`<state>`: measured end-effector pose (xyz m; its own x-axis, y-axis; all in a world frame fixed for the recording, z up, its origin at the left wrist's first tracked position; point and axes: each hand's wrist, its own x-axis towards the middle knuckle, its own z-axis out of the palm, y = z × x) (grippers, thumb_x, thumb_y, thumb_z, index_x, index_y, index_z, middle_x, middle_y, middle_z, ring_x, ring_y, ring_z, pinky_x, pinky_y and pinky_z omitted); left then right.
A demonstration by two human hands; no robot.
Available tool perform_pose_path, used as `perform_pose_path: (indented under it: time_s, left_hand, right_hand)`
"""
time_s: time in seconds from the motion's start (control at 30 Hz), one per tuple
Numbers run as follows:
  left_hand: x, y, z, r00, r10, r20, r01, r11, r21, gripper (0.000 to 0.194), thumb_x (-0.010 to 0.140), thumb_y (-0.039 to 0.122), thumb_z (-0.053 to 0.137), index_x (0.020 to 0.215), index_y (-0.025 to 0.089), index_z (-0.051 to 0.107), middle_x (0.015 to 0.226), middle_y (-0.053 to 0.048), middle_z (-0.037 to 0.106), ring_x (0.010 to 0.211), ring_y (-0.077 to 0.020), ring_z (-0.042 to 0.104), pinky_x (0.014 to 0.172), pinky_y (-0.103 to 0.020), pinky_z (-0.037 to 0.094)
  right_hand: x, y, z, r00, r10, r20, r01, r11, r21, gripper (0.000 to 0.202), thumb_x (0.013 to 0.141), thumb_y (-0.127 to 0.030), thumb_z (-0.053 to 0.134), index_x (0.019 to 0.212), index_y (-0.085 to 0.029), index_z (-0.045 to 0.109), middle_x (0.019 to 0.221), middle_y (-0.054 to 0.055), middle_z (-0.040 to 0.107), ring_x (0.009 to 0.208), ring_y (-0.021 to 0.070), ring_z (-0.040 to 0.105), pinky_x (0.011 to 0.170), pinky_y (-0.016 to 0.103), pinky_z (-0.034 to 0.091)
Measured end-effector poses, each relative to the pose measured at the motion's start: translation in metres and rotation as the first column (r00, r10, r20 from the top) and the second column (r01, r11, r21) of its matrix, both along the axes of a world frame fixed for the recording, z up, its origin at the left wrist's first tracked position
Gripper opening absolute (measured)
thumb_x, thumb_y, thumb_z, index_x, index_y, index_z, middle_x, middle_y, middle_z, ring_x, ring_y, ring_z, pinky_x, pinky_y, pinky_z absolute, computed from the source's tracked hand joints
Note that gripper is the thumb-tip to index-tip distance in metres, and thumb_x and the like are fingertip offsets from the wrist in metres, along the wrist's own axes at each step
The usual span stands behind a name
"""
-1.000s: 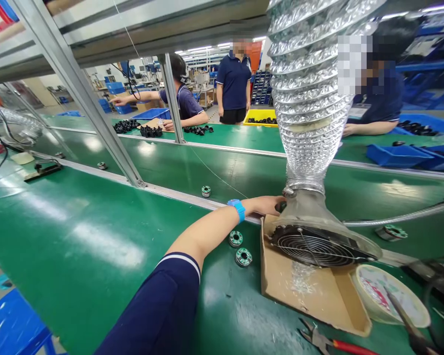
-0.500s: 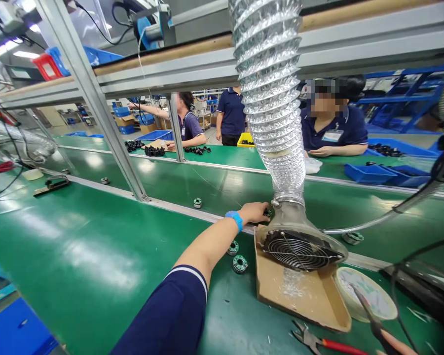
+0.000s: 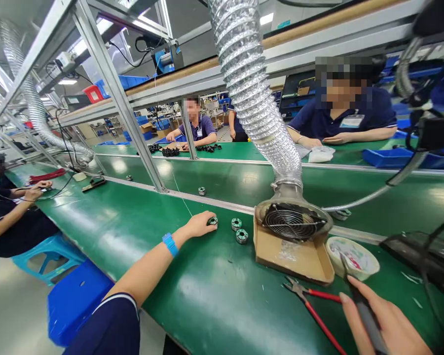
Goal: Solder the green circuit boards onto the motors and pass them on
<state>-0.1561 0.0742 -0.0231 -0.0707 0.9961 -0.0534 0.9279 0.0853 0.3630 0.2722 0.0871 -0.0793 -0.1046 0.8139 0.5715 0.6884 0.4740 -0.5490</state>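
Observation:
My left hand (image 3: 199, 225), with a blue watch on its wrist, is closed on a small round motor part (image 3: 212, 221) with a green circuit-board top, at the green bench surface. Just right of it sit two similar round parts, one (image 3: 236, 224) behind the other (image 3: 241, 236). At the lower right my right hand (image 3: 388, 315) grips a slim dark pointed tool (image 3: 364, 308), whose exact kind I cannot make out. Its tip overlaps a pale round tape roll (image 3: 372, 266) from this angle. Red-handled cutters (image 3: 311, 301) lie spread on the bench left of my right hand.
A fume hood with fan grille (image 3: 292, 221) hangs on a silver duct (image 3: 244, 79) over a cardboard tray (image 3: 299, 264). A metal post (image 3: 120, 98) rises at left. Co-workers sit opposite and far left. Another round part (image 3: 202, 191) sits on the strip behind.
My left hand has drawn back from beside the fume hood and now holds a round part left of the other two. More of my right hand shows. The view has shifted.

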Motion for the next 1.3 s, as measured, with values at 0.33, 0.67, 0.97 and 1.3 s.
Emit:
perform_pose_path:
  time_s: [0.33,0.67,0.97,1.3]
  left_hand:
    - [0.082,-0.091,-0.009,0.995,0.090,0.043,-0.092,0.995,0.036,0.037,0.095,0.036,0.063,0.126,0.016,0.060,0.124,-0.010,0.063,0.112,-0.0231,0.063,0.099,-0.047,0.053]
    - [0.115,-0.094,-0.018,0.965,0.257,0.056,-0.260,0.963,0.062,0.038,0.096,0.037,0.061,0.128,0.016,0.059,0.131,-0.011,0.060,0.116,-0.0245,0.061,0.099,-0.048,0.053]
    - [0.103,-0.096,-0.011,0.991,0.074,0.110,-0.077,0.997,0.027,0.042,0.085,0.029,0.071,0.126,0.025,0.062,0.120,-0.002,0.065,0.107,-0.0190,0.064,0.097,-0.028,0.049]
    - [0.072,-0.080,-0.014,0.950,-0.170,0.262,0.190,0.980,-0.053,0.043,0.085,0.032,0.071,0.126,0.024,0.061,0.114,-0.003,0.063,0.100,-0.0204,0.062,0.090,-0.030,0.049]
  right_hand:
    - [0.001,-0.047,0.042,0.998,0.048,0.046,-0.054,0.989,0.137,0.044,0.097,-0.045,0.043,0.126,-0.016,0.059,0.097,0.012,0.065,0.087,0.0259,0.064,0.073,0.037,0.052]
    - [0.013,-0.062,0.031,0.984,0.165,-0.066,-0.158,0.982,0.102,0.028,0.095,-0.036,0.050,0.115,-0.018,0.059,0.096,0.009,0.066,0.085,0.0219,0.063,0.074,0.034,0.050]
    - [0.008,-0.058,0.022,0.986,0.162,-0.044,-0.157,0.982,0.109,0.026,0.093,-0.038,0.055,0.109,-0.018,0.061,0.091,0.007,0.066,0.079,0.0182,0.064,0.070,0.031,0.052]
    - [0.001,-0.060,0.007,0.986,-0.100,0.131,0.092,0.993,0.071,0.030,0.089,-0.043,0.056,0.105,-0.019,0.065,0.093,0.012,0.068,0.084,0.0228,0.065,0.078,0.038,0.052]
